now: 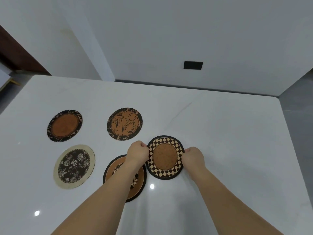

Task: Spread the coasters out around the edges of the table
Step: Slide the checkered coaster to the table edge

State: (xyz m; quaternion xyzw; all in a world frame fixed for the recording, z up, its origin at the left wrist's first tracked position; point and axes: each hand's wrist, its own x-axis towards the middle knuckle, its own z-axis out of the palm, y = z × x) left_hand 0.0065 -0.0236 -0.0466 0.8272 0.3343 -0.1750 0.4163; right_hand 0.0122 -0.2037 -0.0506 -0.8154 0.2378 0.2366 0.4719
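Several round coasters lie on the white table [228, 141]. The checkered-rim coaster [165, 157] sits mid-table, pinched at its left rim by my left hand [137, 152] and at its right rim by my right hand [193, 156]. An orange coaster with dark flowers [118, 168] lies partly under my left forearm. Further left is a cream-rimmed dark floral coaster [74, 166]. Behind are a leaf-rimmed brown coaster [64, 125] and an orange branch-pattern coaster [124, 123].
The table's far edge [169, 84] runs close to a white wall with a black socket plate [193, 65]. The right edge [288, 141] drops to grey floor. Bare tabletop lies to the right of the coasters.
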